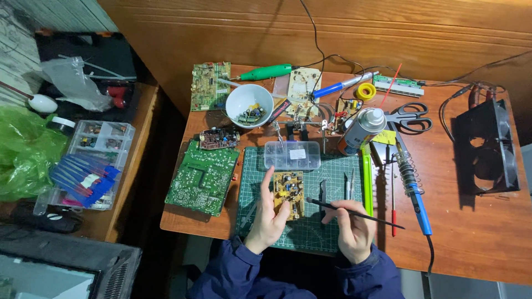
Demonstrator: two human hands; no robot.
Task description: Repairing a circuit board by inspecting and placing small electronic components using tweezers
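Two hands worked over the green cutting mat (332,166): left hand (267,218) gripped the small yellow circuit board (289,194) at mat centre; right hand (352,228) pinched a thin black brush (354,212), tip just right of the board, not yet touching it

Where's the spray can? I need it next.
The spray can stands behind the green cutting mat, right of the clear parts box, left of the scissors.

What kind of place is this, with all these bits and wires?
Most likely an electronics repair bench: a soldering iron in its coil stand, green circuit boards on the wooden table, and a small yellow board held over a cutting mat.
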